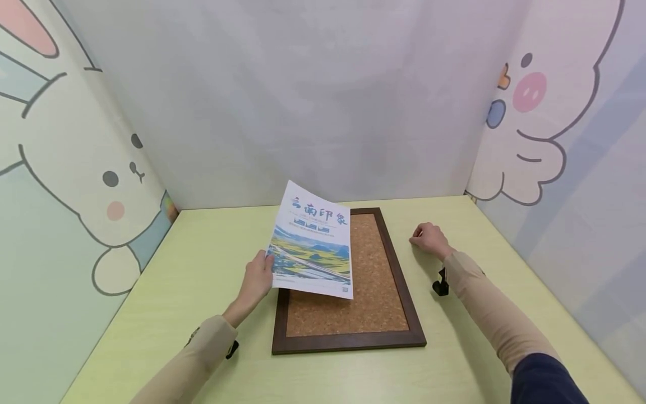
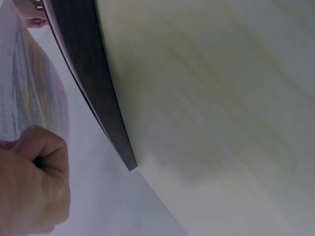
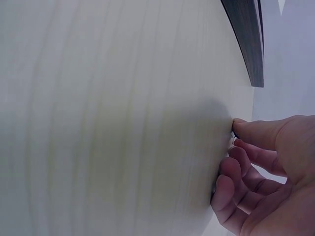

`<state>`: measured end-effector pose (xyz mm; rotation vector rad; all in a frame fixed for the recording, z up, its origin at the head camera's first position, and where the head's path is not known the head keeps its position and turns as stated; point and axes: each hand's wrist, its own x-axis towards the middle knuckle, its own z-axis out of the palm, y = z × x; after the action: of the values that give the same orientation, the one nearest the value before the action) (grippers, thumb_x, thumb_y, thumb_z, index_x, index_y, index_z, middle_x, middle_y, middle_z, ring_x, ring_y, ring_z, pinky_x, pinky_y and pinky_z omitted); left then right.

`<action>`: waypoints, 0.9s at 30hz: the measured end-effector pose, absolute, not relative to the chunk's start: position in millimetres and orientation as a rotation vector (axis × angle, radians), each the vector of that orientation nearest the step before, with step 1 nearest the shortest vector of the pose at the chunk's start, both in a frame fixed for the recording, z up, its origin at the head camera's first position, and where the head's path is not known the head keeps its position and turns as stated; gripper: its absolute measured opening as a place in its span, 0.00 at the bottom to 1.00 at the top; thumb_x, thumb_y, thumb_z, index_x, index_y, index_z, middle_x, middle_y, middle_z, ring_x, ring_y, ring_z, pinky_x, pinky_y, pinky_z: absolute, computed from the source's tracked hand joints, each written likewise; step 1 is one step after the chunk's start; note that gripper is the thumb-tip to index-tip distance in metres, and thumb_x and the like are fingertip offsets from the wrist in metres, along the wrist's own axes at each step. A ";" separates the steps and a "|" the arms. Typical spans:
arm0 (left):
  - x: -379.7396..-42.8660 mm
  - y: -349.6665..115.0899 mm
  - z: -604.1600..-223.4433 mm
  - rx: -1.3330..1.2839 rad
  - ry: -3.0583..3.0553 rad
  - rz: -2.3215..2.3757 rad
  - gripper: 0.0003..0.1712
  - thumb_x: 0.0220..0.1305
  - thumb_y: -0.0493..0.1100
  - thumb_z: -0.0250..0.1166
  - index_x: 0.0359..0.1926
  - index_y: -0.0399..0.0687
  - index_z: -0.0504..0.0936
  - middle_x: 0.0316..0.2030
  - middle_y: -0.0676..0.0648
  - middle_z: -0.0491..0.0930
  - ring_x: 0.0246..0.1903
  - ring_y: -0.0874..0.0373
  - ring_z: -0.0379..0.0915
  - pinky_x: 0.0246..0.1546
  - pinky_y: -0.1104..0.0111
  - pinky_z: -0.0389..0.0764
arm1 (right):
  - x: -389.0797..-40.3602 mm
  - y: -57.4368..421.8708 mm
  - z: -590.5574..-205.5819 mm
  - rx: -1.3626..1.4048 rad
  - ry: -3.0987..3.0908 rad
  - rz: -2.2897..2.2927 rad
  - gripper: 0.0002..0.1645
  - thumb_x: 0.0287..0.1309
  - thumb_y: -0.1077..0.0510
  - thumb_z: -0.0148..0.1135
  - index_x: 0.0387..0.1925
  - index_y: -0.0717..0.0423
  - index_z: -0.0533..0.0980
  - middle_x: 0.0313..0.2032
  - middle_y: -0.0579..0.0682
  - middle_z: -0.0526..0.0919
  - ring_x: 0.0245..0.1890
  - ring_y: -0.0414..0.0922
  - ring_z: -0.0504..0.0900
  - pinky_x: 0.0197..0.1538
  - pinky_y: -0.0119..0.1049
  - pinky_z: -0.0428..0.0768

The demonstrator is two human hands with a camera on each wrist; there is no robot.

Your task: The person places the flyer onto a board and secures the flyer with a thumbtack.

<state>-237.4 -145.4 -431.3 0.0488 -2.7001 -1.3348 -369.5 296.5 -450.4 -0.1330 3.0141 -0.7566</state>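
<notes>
My left hand (image 1: pixel 258 275) grips a printed poster (image 1: pixel 310 244) by its left edge, thumb on the front. The sheet bears blue Chinese lettering over a landscape picture and is held tilted above a cork board (image 1: pixel 373 280) with a dark brown frame, hiding the board's upper left part. To the right of the board, my right hand (image 1: pixel 431 240) is low at the tabletop. In the right wrist view its thumb and forefinger come together at a small pale object (image 3: pixel 232 143) with a dark bit beside it; I cannot tell its kind. The other fingers curl against the table.
Under everything lies a pale yellow-green wood-grain table (image 1: pixel 212 235). A grey-white wall (image 1: pixel 303 101) stands along its back edge. Side panels carry cartoon figures, a rabbit (image 1: pixel 101 185) on the left and a white character (image 1: pixel 535 123) on the right.
</notes>
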 end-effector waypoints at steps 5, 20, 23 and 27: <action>-238.3 -134.6 -434.2 0.036 -2.700 -1.358 0.17 0.76 0.42 0.43 0.46 0.31 0.72 0.28 0.38 0.79 0.16 0.57 0.68 0.14 0.70 0.67 | -371.7 296.4 -449.8 -0.136 3.021 -0.764 0.13 0.59 0.57 0.61 0.36 0.65 0.79 0.35 0.60 0.83 0.30 0.48 0.77 0.29 0.33 0.70; -231.2 -110.7 -439.5 0.053 -2.805 -1.496 0.16 0.77 0.42 0.40 0.50 0.33 0.68 0.26 0.42 0.74 0.14 0.58 0.66 0.11 0.71 0.67 | -373.7 301.5 -452.1 -0.172 2.980 -0.890 0.18 0.65 0.58 0.54 0.40 0.72 0.80 0.25 0.57 0.82 0.21 0.41 0.76 0.27 0.32 0.72; -227.8 -105.7 -436.6 0.074 -2.833 -1.565 0.16 0.77 0.42 0.39 0.52 0.34 0.66 0.26 0.43 0.72 0.12 0.59 0.65 0.10 0.71 0.67 | -374.7 303.4 -451.9 -0.151 2.945 -0.957 0.18 0.66 0.58 0.53 0.40 0.72 0.79 0.20 0.54 0.80 0.17 0.39 0.73 0.24 0.32 0.73; -223.9 -99.9 -435.6 0.062 -2.864 -1.621 0.18 0.76 0.41 0.38 0.57 0.33 0.62 0.23 0.46 0.67 0.10 0.60 0.59 0.09 0.72 0.63 | -374.0 303.7 -452.4 -0.146 2.967 -0.940 0.15 0.62 0.56 0.59 0.32 0.68 0.80 0.17 0.49 0.79 0.17 0.39 0.71 0.26 0.33 0.70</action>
<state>-223.9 -99.9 -435.6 0.0619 -2.8642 -1.6211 -374.0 303.7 -452.4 -0.1456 2.9670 -0.9399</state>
